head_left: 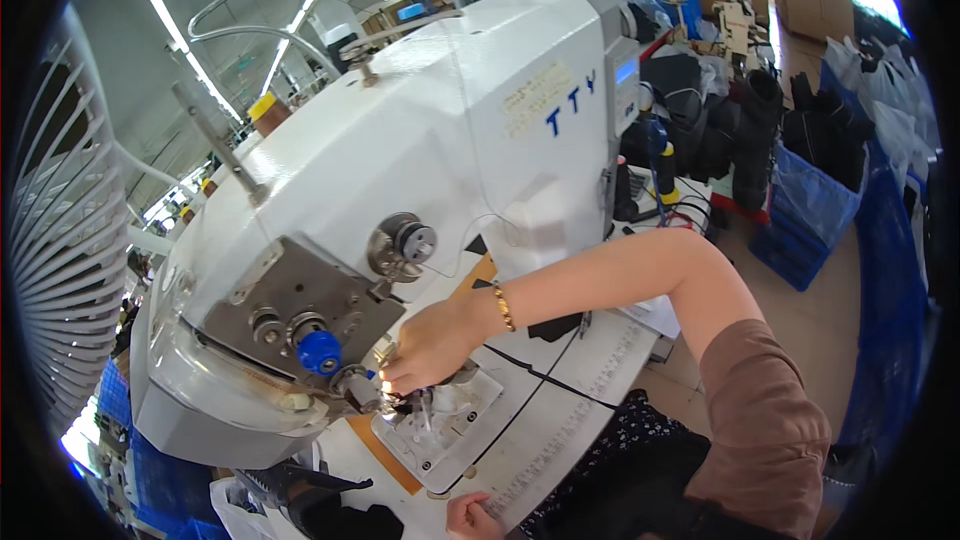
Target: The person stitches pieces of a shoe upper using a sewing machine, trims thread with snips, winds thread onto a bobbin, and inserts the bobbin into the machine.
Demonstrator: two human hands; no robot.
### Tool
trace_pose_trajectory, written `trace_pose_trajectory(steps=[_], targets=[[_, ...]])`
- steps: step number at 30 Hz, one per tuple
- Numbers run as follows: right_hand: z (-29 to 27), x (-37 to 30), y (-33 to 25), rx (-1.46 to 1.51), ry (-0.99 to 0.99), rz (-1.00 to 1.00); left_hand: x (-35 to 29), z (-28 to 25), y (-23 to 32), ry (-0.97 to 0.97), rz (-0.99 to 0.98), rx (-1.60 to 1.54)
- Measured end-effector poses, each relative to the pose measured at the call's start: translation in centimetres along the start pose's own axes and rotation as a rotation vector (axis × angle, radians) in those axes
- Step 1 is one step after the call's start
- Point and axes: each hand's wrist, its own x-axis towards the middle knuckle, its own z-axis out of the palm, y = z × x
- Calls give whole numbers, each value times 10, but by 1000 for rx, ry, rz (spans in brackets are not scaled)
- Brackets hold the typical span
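Observation:
A large white industrial sewing machine [400,110] fills the middle of the view. My right hand [430,345] reaches across to its needle area, the fingers bent together beside the metal parts under the head; what they grip, if anything, is too small to make out. A gold bracelet [503,306] circles that wrist. Just below the fingers lies the metal needle plate [440,450] with a clear guard on it. A blue knob [319,351] sits to the left of the hand. My left hand [472,518] rests curled at the table's near edge, its inner side hidden.
The white worktable [560,410] carries a ruler strip, and a black cord [540,370] crosses it. Black pieces [320,500] hang at the near left. A white fan [65,240] stands at far left. Blue crates [800,230] with black goods are on the right.

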Motion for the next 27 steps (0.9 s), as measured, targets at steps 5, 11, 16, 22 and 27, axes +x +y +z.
trace_pose_trajectory(steps=[5, 11, 16, 22, 27], targets=[[-6, 8, -1, 212, -138, 133, 2, 2, -1, 43, 141, 61], [2, 5, -13, 356, -33, 342, 0, 2, 8, 50, 147, 37], [-1, 0, -11, 398, -141, 327, 0, 1, 1, 17, 140, 56], [9, -1, -22, 414, -11, 449, 0, 1, 0, 4, 81, 79], [11, -4, -15, 483, 70, 355, -2, -1, 1, -6, 47, 57]])
